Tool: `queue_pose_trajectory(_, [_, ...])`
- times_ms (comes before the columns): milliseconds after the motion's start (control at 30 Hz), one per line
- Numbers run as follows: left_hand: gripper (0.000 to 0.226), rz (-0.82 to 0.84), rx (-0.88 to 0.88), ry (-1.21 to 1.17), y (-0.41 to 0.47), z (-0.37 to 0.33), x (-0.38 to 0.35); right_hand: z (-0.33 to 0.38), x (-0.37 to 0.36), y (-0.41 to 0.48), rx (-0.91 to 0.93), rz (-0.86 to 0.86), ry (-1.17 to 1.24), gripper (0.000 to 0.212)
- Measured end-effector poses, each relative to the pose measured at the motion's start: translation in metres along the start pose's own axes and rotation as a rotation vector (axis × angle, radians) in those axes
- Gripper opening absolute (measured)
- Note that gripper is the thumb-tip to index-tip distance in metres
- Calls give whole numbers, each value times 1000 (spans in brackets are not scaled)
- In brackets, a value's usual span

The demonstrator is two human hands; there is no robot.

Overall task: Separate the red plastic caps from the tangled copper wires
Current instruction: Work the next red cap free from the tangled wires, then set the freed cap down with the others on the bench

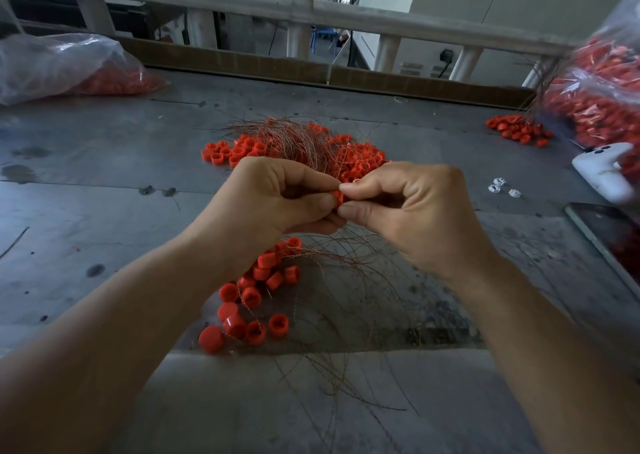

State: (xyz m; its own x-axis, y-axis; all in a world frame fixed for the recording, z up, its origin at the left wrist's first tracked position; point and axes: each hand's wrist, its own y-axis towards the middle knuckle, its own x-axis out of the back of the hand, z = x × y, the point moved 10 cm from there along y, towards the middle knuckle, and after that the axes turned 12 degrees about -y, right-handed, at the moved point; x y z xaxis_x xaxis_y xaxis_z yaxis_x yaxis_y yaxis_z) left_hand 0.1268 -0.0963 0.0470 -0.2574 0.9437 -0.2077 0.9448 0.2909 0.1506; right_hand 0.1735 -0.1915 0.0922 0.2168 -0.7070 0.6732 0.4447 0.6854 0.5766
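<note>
My left hand (277,200) and my right hand (408,207) meet at the middle of the view, and both pinch one red cap (337,197) between thumb and fingers. Thin copper wires (349,280) trail down from under the hands over the grey table (104,228). Several loose red caps (249,301) lie below my left wrist, some with wire across them. Behind the hands sits a tangled heap of copper wire (294,138) mixed with more red caps (235,150).
A clear bag of red caps (69,69) lies at the back left, and a fuller bag (599,93) stands at the right with a small cap pile (519,129) beside it. A white device (602,173), small white parts (502,186) and a dark phone (613,242) lie at the right edge.
</note>
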Motion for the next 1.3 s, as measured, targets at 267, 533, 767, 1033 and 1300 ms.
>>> queue_pose_trajectory(267, [21, 4, -29, 12, 0, -2, -1, 0, 2, 1, -8, 16, -10, 23])
queue_pose_trajectory(533, [20, -22, 31, -75, 1, 6, 0, -7, 3, -3, -88, -34, 88, 25])
queue_pose_trajectory(767, [17, 8, 70, -124, 0, 8, -1, -6, 1, -1, -80, -32, 171, 20])
queue_pose_trajectory(1033, [17, 79, 116, -174, -1, 10, -8, -5, -1, 0, -48, -26, 243, 13])
queue_pose_trajectory(1300, [18, 126, 116, -233, -2, 8, -12, -9, -8, 1, -66, 24, 355, 19])
